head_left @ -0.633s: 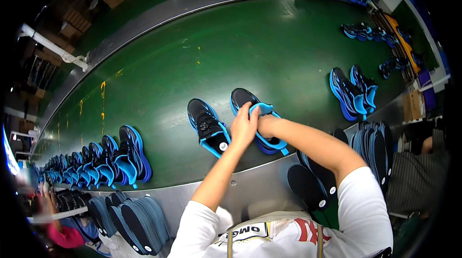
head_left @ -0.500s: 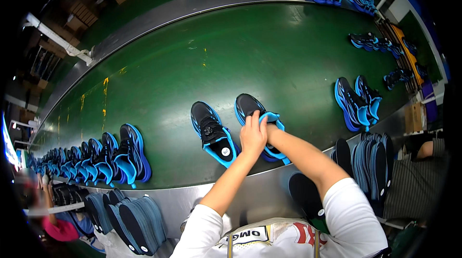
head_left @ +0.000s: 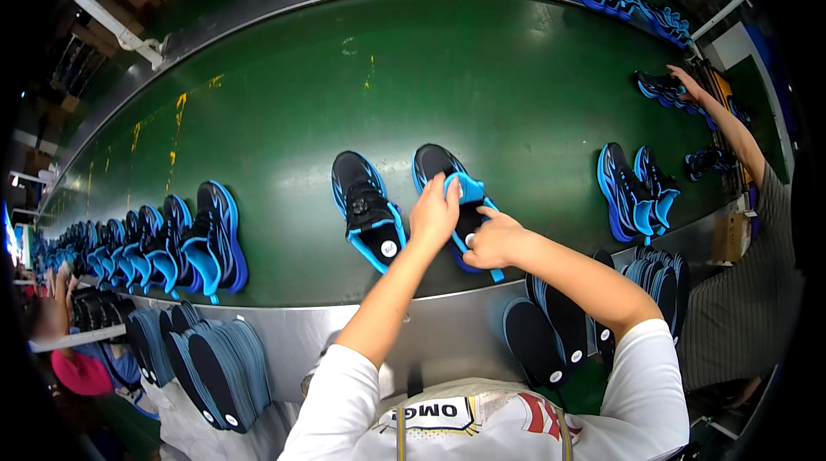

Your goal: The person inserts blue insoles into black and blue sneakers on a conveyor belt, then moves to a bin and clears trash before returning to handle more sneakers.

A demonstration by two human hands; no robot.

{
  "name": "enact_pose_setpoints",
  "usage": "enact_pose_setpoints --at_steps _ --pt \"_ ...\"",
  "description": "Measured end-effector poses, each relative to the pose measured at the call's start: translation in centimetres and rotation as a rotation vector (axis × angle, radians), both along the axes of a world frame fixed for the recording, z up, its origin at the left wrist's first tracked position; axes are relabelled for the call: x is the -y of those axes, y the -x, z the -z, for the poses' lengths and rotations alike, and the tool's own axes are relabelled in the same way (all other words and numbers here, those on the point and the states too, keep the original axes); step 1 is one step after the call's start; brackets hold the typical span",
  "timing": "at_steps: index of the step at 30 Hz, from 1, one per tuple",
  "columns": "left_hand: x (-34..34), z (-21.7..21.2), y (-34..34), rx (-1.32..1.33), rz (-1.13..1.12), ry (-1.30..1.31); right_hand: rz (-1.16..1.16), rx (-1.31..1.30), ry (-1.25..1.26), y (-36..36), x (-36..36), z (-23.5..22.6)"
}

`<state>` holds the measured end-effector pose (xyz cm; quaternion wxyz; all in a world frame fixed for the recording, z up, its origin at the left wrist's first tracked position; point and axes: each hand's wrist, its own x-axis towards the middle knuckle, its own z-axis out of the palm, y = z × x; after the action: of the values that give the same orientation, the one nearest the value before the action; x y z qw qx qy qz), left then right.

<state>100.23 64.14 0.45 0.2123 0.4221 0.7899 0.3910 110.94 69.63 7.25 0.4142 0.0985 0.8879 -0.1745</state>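
Observation:
A black and blue sneaker (head_left: 436,162) lies in front of me on the green belt, toe pointing away. My left hand (head_left: 434,213) grips its raised blue tongue between thumb and fingers. At the opening, my right hand (head_left: 497,239) has its fingers curled over the collar on the heel side, fingertips partly inside. Under them shows a dark insole with a round white sticker. The matching sneaker (head_left: 360,181) lies just left, untouched, its insole and white sticker visible.
A long row of sneakers (head_left: 215,237) runs along the belt's left side. Stacked insoles (head_left: 228,375) stand at the near left, more insoles (head_left: 529,341) at the near right. Another pair of sneakers (head_left: 624,194) is to the right. Beyond it a co-worker's arm (head_left: 727,126) reaches to other shoes.
My right hand has drawn back from deep inside the sneaker to its collar. The tongue now stands up in my left hand. A co-worker's arm has come in at the far right.

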Motion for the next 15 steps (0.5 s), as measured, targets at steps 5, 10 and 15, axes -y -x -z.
enact_pose_setpoints --at_steps 5,10,15 --pt "-1.0 -2.9 1.1 0.015 0.016 -0.068 0.195 -0.019 -0.072 -0.9 1.8 0.0" --pt "-0.2 -3.0 1.3 -0.497 0.393 -0.108 0.589 -1.251 -0.342 -6.7 5.7 2.4" --pt "4.0 -4.6 -0.3 -0.637 0.475 -0.162 0.813 -1.206 -0.282 -11.0 10.9 4.6"
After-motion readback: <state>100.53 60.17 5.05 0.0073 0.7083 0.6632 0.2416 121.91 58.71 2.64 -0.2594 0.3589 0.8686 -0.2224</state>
